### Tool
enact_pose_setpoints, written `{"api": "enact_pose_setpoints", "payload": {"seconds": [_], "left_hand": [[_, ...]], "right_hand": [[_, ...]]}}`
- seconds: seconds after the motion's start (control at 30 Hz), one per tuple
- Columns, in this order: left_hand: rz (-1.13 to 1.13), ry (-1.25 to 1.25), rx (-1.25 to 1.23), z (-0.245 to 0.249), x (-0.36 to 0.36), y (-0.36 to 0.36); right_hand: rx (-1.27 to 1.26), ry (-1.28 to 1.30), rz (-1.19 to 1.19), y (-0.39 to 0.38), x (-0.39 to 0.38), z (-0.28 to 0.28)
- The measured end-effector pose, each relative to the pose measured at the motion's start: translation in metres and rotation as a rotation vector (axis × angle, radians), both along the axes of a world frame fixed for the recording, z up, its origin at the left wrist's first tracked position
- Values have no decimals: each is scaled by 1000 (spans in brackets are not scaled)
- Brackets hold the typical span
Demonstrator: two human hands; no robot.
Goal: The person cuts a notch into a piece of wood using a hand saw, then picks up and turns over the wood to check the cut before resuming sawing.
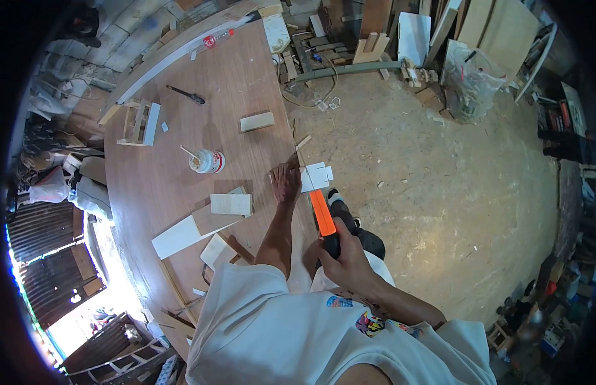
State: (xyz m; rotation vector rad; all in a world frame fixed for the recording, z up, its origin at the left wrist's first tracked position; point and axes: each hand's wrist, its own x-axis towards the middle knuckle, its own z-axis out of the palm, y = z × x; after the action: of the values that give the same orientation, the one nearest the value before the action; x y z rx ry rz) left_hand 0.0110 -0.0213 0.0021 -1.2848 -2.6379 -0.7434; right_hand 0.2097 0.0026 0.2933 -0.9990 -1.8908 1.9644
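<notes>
My right hand is wrapped round the dark handle of an orange tool, which points away from me at the table's right edge. Past its tip, white pieces lie at or beyond that edge; what supports them is unclear. Flat on the brown table, close to the left of those pieces, rests my left hand, its fingers spread a little. Whether anything lies under its palm is hidden.
On the table are a white tub with a stick, a pale block, stacked boards, a dark tool, a small wooden frame and a bottle. A plastic bag stands on the floor.
</notes>
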Motion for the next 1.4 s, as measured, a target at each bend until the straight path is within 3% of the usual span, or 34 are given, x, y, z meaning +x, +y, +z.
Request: {"api": "enact_pose_setpoints", "payload": {"seconds": [0.2, 0.4, 0.5, 0.63, 0.7, 0.83, 0.93, 1.03, 1.1, 1.23, 1.4], "left_hand": [[-39, 42, -49, -2, -1, -2], [-59, 13, 18, 0, -1, -2], [-34, 18, 10, -3, -2, -2], [-69, -2, -43, -22, -3, -9], [-90, -4, 35, -47, -6, -12], [-47, 10, -88, -16, -2, -8], [-12, -11, -102, -18, -2, -7], [-9, 57, 0, -20, 1, -12], [6, -136, -138, -6, 0, -5], [15, -103, -186, -13, 0, -8], [0, -147, -214, 2, 3, -4]], "right_hand": [[12, -59, -57, -4, -2, 2], [47, -68, -57, 24, -48, -65], [94, -20, -68, 22, -55, -63], [52, -7, -99, 10, -45, -14], [49, 2, -107, 15, -49, -32], [119, -16, -90, 38, -80, -124], [13, -88, -72, 36, -78, -100], [82, -13, -103, 17, -56, -69], [99, -2, -109, 22, -55, -72], [51, -10, -144, 44, -73, -106], [76, -82, -149, 34, -65, -101]]}}
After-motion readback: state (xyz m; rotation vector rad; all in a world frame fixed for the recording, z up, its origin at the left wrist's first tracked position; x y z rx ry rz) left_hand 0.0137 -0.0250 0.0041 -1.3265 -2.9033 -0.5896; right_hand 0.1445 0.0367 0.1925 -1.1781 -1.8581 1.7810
